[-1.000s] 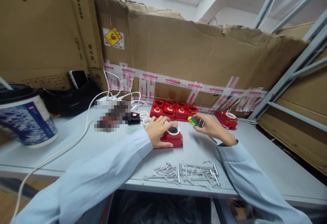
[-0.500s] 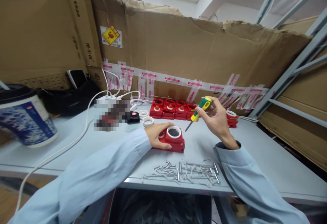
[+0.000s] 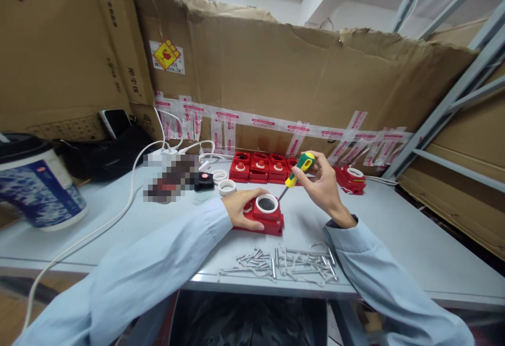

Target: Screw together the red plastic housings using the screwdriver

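My left hand (image 3: 245,210) is wrapped over the left part of a red housing (image 3: 273,225) that lies on the table, covering some of it. A white ring (image 3: 267,203) with a dark centre sits on top of the housing's right part. In my right hand (image 3: 321,185) is a screwdriver (image 3: 303,165) with a green and yellow handle, gripped by thumb and fingers. Its shaft slants down to the left. The tip is at the housing's far right corner; whether it touches a screw I cannot tell.
Metal screws and pins (image 3: 284,264) lie along the near edge. Several red housings (image 3: 259,169) stand at the back, with another (image 3: 352,179) to the right. Loose white rings (image 3: 226,187), a black part (image 3: 204,181), a white cable (image 3: 132,185) and a cup (image 3: 41,183) are on the left.
My right hand has brought the screwdriver left and slightly down, so its tip is now at the housing's corner. My left hand keeps its hold on the housing.
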Motion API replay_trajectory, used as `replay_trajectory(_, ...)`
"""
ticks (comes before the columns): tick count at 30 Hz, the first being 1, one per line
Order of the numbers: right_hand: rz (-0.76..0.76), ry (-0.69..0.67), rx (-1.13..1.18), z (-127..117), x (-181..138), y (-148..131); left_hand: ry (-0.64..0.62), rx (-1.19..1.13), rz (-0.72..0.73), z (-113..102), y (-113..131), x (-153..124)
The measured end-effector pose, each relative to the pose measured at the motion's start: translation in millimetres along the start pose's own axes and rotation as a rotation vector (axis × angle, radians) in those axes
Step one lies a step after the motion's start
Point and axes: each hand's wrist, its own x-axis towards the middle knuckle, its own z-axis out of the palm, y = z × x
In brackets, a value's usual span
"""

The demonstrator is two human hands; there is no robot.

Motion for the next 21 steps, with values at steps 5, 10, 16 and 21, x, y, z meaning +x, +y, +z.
replay_trajectory(5,-0.012,-0.022,-0.070,0,-1,-7,0.001,0.002,-0.012,0,1,0)
replay_trajectory(10,-0.087,-0.068,-0.311,2,4,-23,-0.006,-0.015,-0.011,-3,5,0)
replay_trajectory(16,-0.103,-0.159,-0.741,6,18,-43,-0.007,-0.037,-0.020,-3,6,0)
replay_trajectory(21,-0.053,-0.272,-1.088,8,37,-57,-0.014,-0.053,-0.014,-3,4,0)
